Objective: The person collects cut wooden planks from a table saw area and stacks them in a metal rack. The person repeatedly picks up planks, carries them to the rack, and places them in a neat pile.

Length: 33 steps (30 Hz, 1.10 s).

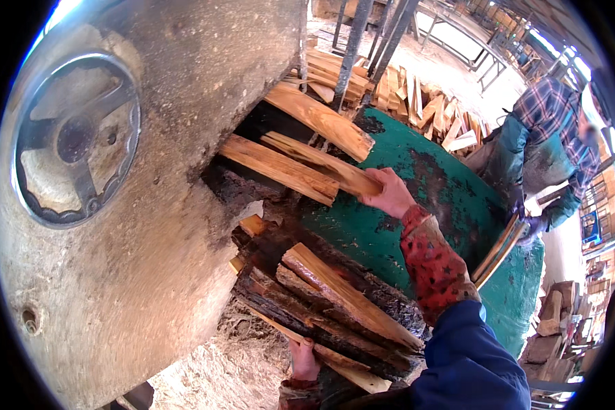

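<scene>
Wooden and narrow, the middle plank (pixel 319 161) is in play, and the right hand (pixel 391 194) has its near end, fingers wrapped closed around it! From those fingers it stretches forward and off to the left, long axis aimed at the dark gap under the tan machine housing (pixel 205 61), one plank lying on either side of it. Clearly the right is the nearer hand; the left hand (pixel 305 362) is down low, well apart, up against a thin wood strip (pixel 348 372) beside the slab stack (pixel 352 294), and whether those fingers close on it I can't tell. Across the green table (pixel 362 236), a co-worker (pixel 550 113) handles boards (pixel 499 250) too
</scene>
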Each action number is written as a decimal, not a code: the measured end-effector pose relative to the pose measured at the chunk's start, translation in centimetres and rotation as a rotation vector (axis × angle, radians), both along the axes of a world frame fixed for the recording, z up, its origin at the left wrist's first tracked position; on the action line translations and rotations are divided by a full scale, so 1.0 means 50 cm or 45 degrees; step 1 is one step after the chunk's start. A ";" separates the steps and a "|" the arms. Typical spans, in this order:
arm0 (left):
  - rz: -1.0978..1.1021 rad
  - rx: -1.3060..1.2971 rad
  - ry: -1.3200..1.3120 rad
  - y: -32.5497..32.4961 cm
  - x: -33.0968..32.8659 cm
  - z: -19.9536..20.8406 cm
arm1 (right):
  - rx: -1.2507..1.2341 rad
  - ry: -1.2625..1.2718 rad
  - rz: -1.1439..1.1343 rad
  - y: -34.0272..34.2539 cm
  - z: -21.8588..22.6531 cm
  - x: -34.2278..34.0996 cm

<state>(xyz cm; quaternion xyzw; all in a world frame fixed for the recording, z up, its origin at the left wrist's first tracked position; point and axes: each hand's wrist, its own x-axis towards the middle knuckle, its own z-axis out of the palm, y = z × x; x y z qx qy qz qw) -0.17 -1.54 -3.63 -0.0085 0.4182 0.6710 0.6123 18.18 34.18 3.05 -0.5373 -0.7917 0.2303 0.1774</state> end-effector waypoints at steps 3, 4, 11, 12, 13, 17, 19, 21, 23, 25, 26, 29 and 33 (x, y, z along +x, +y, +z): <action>-0.021 0.025 0.028 -0.005 0.007 -0.022 | 0.072 -0.300 -0.036 -0.031 0.001 0.065; -0.054 0.042 0.060 -0.009 0.005 -0.036 | 0.037 -0.336 -0.056 -0.043 0.010 0.078; -0.068 0.009 0.041 0.006 0.028 -0.013 | 0.050 0.038 -0.185 -0.145 0.010 0.211; -0.045 0.049 0.016 0.005 0.027 -0.026 | -0.001 0.098 -0.213 -0.171 0.020 0.221; -0.018 0.082 -0.005 0.006 0.028 -0.025 | -0.034 0.189 -0.205 -0.200 0.023 0.236; -0.017 0.037 0.017 -0.006 0.030 -0.042 | -0.387 0.595 -0.195 -0.323 0.065 0.277; 0.000 0.050 0.022 -0.003 0.036 -0.025 | -0.652 0.750 -0.158 -0.376 0.092 0.277; 0.006 0.030 0.019 -0.007 0.033 -0.038 | -0.506 0.400 0.200 -0.399 0.086 0.272; -0.012 0.001 -0.019 -0.002 0.037 -0.032 | -0.618 0.333 0.321 -0.418 0.057 0.253; -0.005 -0.046 -0.019 -0.003 0.039 -0.031 | -0.627 0.351 0.343 -0.418 0.048 0.241; -0.003 -0.031 0.019 -0.002 0.038 -0.028 | -0.506 0.316 0.397 -0.415 0.040 0.241; -0.047 0.014 0.095 0.011 0.054 -0.028 | -0.298 0.208 0.456 -0.402 0.020 0.267; -0.150 -0.016 0.112 0.045 0.087 -0.025 | -0.277 0.106 0.283 -0.388 0.009 0.277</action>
